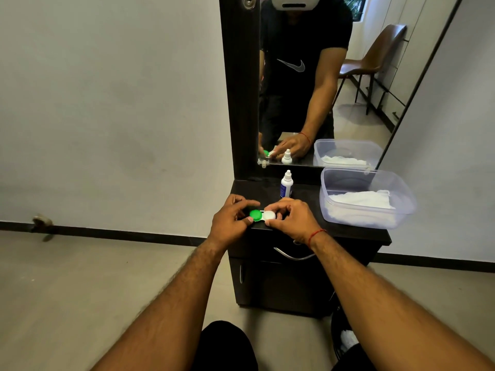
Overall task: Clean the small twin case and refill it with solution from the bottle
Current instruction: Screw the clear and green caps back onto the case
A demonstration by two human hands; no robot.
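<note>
The small twin case (262, 216) lies near the front left corner of the dark dresser top (308, 202). It has a green cap on the left and a white cap on the right. My left hand (230, 219) pinches the green-capped side. My right hand (290, 216) holds the white-capped side, fingers curled around the cap. The solution bottle (286, 185), white with a blue label and its cap on, stands upright just behind my hands, untouched.
A clear plastic tub (345, 174) holding white tissue (360, 203) sits on the right of the dresser top. A mirror (334, 76) rises behind it. A drawer with a metal handle (292, 255) is below the front edge. The wall is at left.
</note>
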